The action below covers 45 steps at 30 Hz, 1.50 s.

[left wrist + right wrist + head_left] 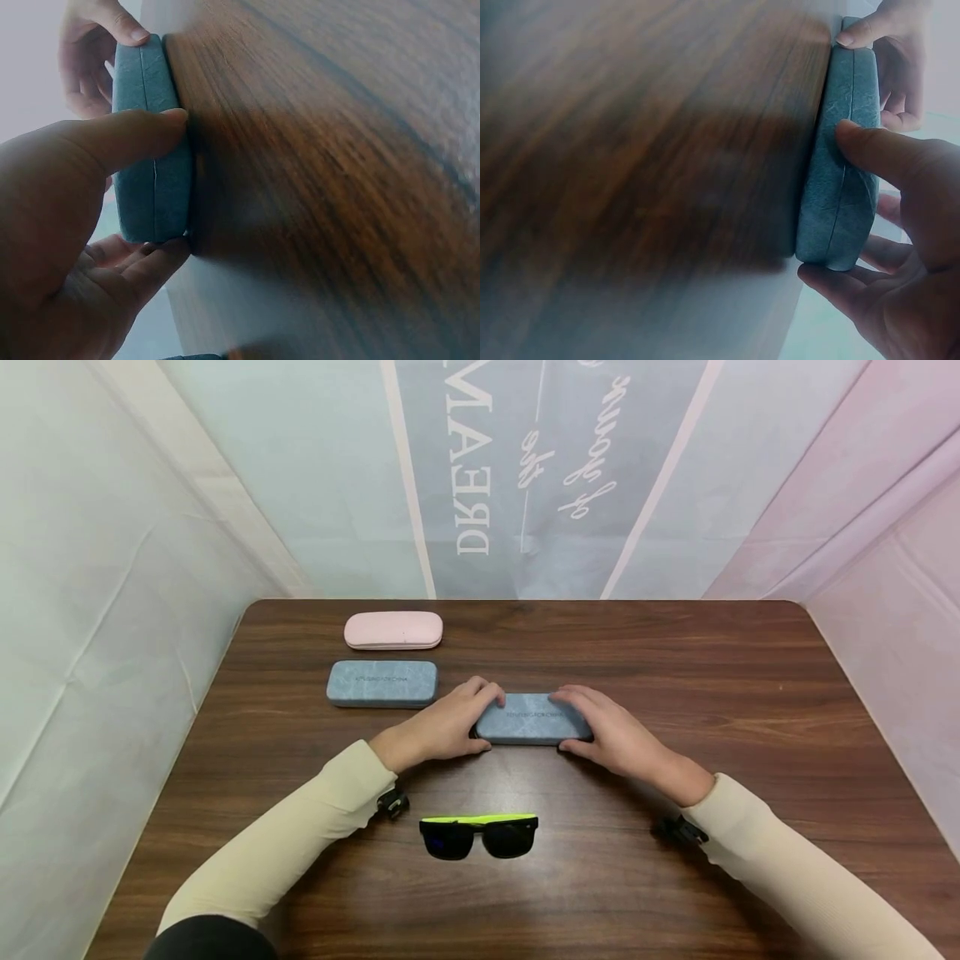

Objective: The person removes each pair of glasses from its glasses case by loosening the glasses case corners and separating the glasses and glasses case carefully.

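Note:
A closed blue glasses case (pixel 533 720) with lettering on its lid lies on the brown wooden table in the head view. My left hand (pixel 454 723) grips its left end, thumb at the near side and fingers at the far side. At the right end my right hand (pixel 617 732) holds it the same way. Both wrist views show the case's seam side, with a thumb pressed against it in each. Nearer to me, between the forearms, lie black sunglasses (pixel 478 837) with bright yellow-green temples, lenses toward me.
Left of the hands lies a second blue glasses case (pixel 382 684), close to my left fingers. Behind it sits a pink glasses case (pixel 393 631) near the table's far edge. A printed cloth (pixel 555 485) hangs behind the table (pixel 750 693).

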Each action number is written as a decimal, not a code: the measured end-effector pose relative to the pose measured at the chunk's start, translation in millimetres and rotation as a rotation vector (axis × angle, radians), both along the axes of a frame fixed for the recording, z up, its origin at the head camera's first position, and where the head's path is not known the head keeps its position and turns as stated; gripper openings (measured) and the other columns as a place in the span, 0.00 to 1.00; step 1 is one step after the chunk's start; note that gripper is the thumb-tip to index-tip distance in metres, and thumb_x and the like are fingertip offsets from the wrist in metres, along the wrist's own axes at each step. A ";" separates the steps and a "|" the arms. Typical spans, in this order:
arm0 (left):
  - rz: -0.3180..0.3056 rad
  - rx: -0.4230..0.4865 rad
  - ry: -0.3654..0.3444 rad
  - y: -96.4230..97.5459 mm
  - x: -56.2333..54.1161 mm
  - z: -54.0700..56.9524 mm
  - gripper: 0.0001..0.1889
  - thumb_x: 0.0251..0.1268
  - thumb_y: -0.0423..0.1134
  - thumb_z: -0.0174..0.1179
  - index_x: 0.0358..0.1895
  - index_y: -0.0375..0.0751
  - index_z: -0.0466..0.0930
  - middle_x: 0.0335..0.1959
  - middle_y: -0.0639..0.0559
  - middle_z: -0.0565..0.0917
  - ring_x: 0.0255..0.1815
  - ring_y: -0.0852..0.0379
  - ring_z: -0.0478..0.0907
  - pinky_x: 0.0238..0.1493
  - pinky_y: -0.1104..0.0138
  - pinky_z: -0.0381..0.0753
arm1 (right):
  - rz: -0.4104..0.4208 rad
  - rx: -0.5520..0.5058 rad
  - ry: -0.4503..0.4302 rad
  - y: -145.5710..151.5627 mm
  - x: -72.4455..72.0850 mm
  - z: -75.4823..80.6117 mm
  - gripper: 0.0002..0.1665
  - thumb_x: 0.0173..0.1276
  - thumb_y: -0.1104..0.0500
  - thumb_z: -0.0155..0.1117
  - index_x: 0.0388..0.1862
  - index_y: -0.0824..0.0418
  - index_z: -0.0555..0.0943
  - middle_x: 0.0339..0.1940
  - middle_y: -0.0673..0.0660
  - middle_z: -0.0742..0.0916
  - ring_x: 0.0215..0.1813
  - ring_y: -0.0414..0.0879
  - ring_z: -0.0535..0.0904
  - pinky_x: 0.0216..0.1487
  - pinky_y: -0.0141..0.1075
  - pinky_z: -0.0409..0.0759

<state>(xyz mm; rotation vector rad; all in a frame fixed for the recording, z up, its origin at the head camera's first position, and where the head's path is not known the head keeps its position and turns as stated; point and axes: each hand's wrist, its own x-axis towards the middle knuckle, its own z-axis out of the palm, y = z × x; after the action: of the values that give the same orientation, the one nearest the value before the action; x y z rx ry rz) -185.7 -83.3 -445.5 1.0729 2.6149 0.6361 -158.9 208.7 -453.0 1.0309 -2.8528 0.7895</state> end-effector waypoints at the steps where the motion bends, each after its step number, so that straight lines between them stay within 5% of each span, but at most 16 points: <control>1: 0.000 0.004 -0.001 -0.4 -0.1 0.0 0.29 0.63 0.40 0.73 0.63 0.47 0.67 0.60 0.45 0.70 0.61 0.50 0.71 0.61 0.57 0.74 | -0.006 0.007 -0.011 -0.4 -0.3 1.0 0.42 0.61 0.58 0.79 0.71 0.65 0.72 0.68 0.65 0.77 0.70 0.59 0.72 0.67 0.54 0.71; 34: -0.028 0.019 -0.021 9.9 -9.6 13.1 0.30 0.60 0.41 0.76 0.59 0.46 0.67 0.57 0.46 0.70 0.54 0.53 0.72 0.56 0.59 0.75 | -0.022 -0.017 -0.006 9.4 -8.6 10.1 0.42 0.59 0.61 0.80 0.71 0.68 0.74 0.67 0.65 0.77 0.66 0.59 0.76 0.61 0.54 0.76; 45: -0.004 0.012 -0.042 19.0 -23.4 25.3 0.36 0.62 0.42 0.74 0.68 0.42 0.63 0.63 0.45 0.69 0.62 0.52 0.72 0.63 0.59 0.73 | -0.050 -0.004 -0.045 17.9 -19.2 25.7 0.42 0.60 0.63 0.79 0.72 0.68 0.73 0.69 0.67 0.75 0.68 0.61 0.73 0.61 0.56 0.75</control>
<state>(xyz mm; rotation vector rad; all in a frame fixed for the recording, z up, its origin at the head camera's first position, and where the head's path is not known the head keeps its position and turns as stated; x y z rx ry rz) -209.1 -64.2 -420.2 1.0572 2.5760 0.6665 -178.1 226.6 -427.3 0.9488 -2.9008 0.8254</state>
